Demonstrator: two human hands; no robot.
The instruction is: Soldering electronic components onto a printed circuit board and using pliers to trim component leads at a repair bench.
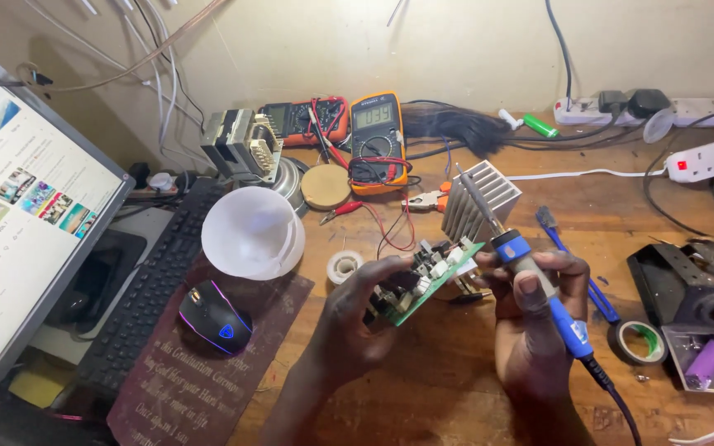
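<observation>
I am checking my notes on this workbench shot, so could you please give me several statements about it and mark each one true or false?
1. The right hand holds a blue-handled soldering iron. True.
2. The left hand holds a green circuit board. True.
3. The computer mouse lies to the right of the circuit board. False: it lies to its left, beside the keyboard.
4. The orange multimeter lies at the back of the wooden table. True.
5. The monitor is dark. False: its screen is lit.
</observation>
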